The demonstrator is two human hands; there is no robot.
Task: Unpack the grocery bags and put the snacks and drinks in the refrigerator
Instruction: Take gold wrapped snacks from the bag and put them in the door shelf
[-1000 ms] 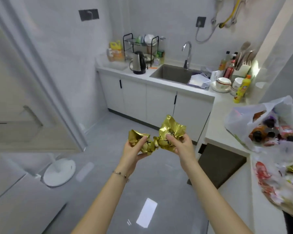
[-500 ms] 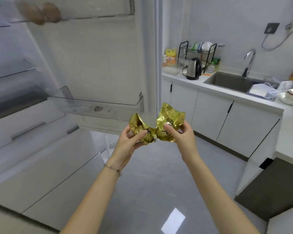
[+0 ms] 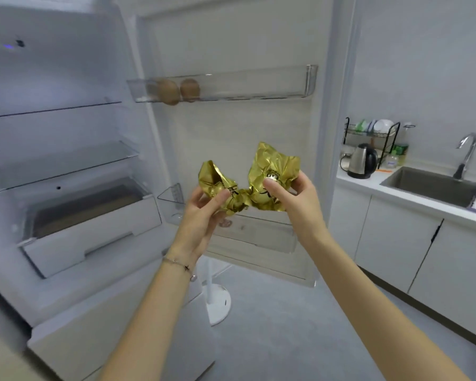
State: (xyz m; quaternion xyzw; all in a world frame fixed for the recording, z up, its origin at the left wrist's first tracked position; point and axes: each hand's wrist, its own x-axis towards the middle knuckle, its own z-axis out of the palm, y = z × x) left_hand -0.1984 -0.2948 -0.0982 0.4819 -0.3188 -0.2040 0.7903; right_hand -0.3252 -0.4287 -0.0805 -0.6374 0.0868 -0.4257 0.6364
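We hold a gold wrapper [image 3: 254, 181] with both hands in front of the open fridge [image 3: 66, 160]. It is crumpled foil, twisted narrow in the middle and flaring at each end, with dark characters printed on it. Our left hand [image 3: 201, 215] pinches the left lobe between thumb and fingers; our right hand [image 3: 291, 193] pinches the right lobe, the thumb pressed on its front. Both grips are closed on the foil — neither is spread. Whether something solid sits inside the wrapper we cannot tell, though the right lobe looks rounded.

The wrapper hangs in the air, level with the lower door shelf [image 3: 231, 226] and just in front of it, touching nothing but our hands. A thin bracelet [image 3: 177, 264] circles the left wrist.

The fridge door [image 3: 245, 50] stands open behind the wrapper. Its upper shelf [image 3: 259, 83] holds two brown eggs [image 3: 179, 90] side by side at its left end. Inside the fridge we see glass shelves and a white drawer [image 3: 88, 229] below them, pulled partly out.

To the right runs the counter [image 3: 368, 180] — on it a kettle [image 3: 362, 160], a dish rack [image 3: 371, 136] behind that, and a sink [image 3: 429, 182] with a tap [image 3: 465, 155]. On the floor behind our forearms stands a round white base [image 3: 217, 303] with a pole.
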